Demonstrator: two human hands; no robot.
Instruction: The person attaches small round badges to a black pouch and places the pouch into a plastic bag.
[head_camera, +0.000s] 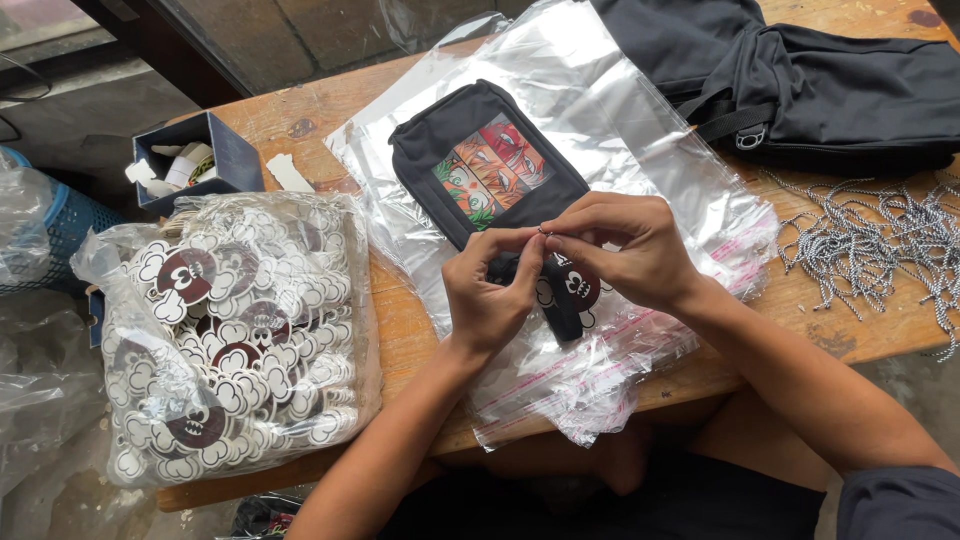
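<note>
My left hand (490, 290) and my right hand (625, 245) meet fingertip to fingertip over the table, pinching a small metal ring or chain end between them. Under my hands hangs a flower-shaped charm (577, 288) in dark red and white, partly hidden by my fingers. Just beyond lies a small black pouch (482, 160) with a colourful cartoon print, resting on a stack of clear plastic bags (620, 120).
A clear bag full of the same flower charms (235, 330) sits at the left. A dark blue box (205, 160) of white tags stands behind it. Black bags (800, 80) lie at the back right, a pile of ball chains (870, 245) at the right. Wooden table (850, 335).
</note>
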